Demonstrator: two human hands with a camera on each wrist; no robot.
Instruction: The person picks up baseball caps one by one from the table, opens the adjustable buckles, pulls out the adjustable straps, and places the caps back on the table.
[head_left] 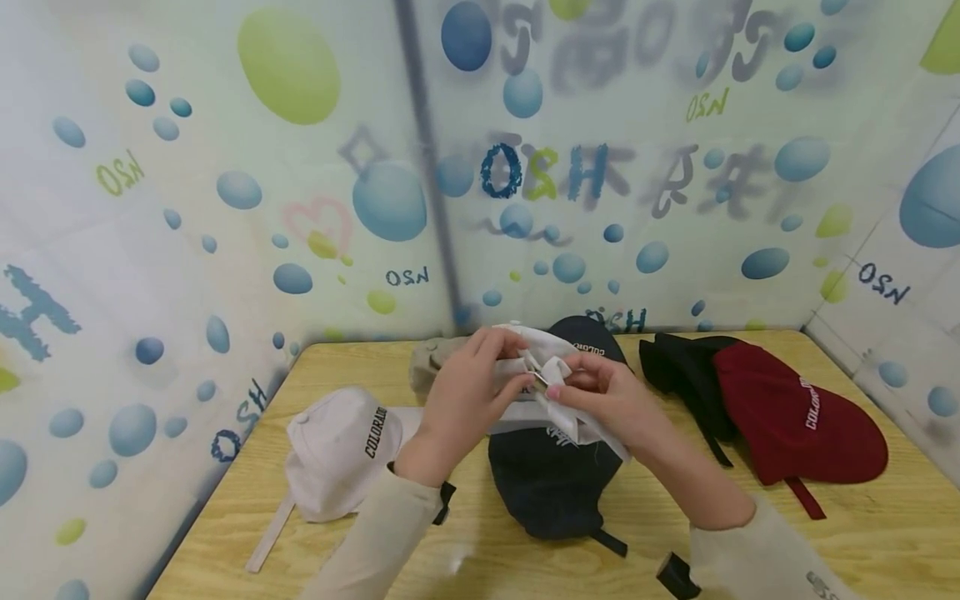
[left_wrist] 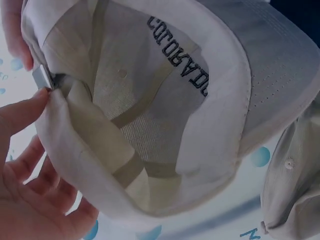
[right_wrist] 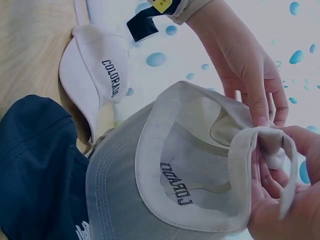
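The pale Colorado baseball cap (right_wrist: 172,160) is held up over the tabletop (head_left: 900,542), above a navy cap (head_left: 551,483). The left hand (head_left: 472,379) has its grip clamped on the cap's back band (left_wrist: 75,160), thumb against the metal buckle (left_wrist: 43,77); the right hand (head_left: 611,392) has its grip pinching the strap (right_wrist: 289,192) opposite.

The step in hand seems to be handling the strap at that buckle. Best to brace the buckle with the left thumb, keep the strap flat and untwisted, and feed it straight with small, even pulls, since the soft band could fold and jam.
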